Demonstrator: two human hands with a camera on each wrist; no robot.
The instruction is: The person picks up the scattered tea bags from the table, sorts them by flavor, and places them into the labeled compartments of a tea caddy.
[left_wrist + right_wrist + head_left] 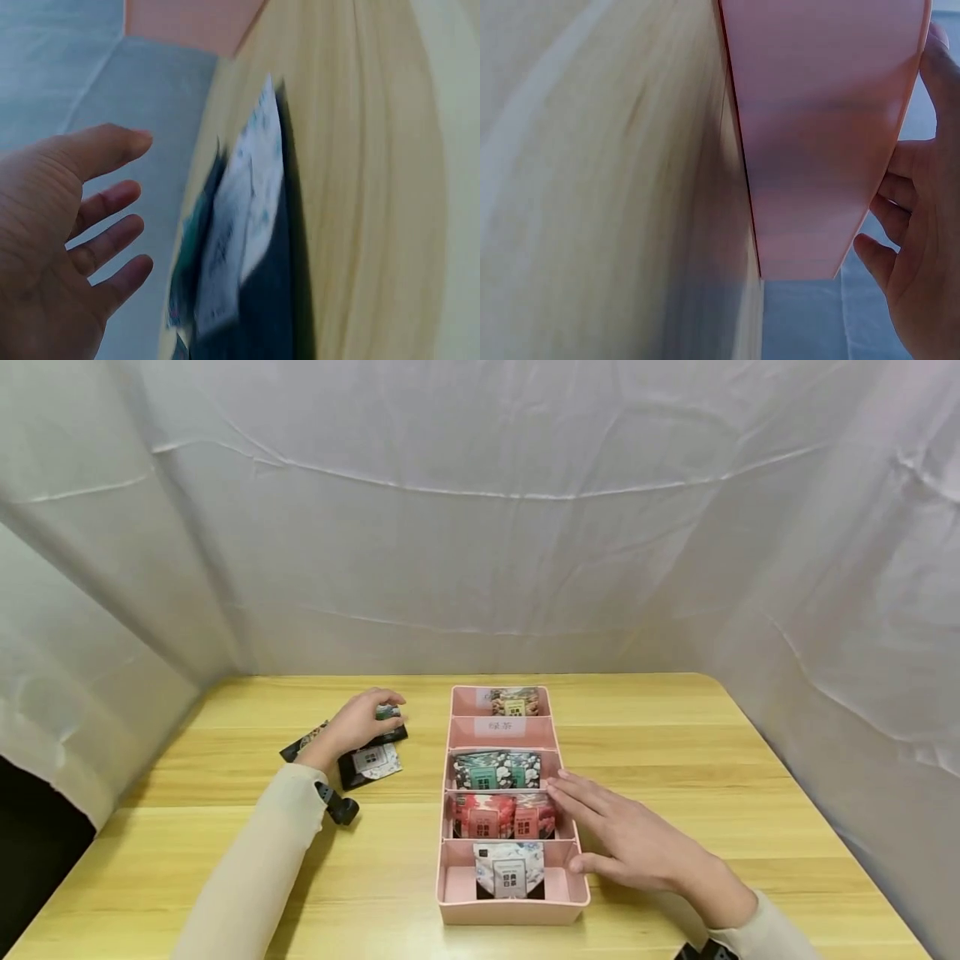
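My left hand (360, 723) hovers over a few tea sachets on the table's left side. Its fingers are loosely bent, and nothing is between them in the left wrist view. Beneath and beside it lie a green-labelled sachet (388, 712), a white floral sachet (377, 761) and a dark sachet with a yellowish pattern (311, 737), partly covered. A long pink divided box (517, 912) stands mid-table. My right hand (637, 843) touches the box's right rim with extended fingers; the right wrist view shows fingertips along the upper edge of its pink side wall (817, 142).
Inside the box, from front to back, are a white sachet (510, 872), red sachets (483, 818), green sachets (483, 772), a compartment with a white label (500, 727), and a yellow-brown sachet (516, 703). Pale cloth (480, 552) hangs behind the wooden table (645, 743).
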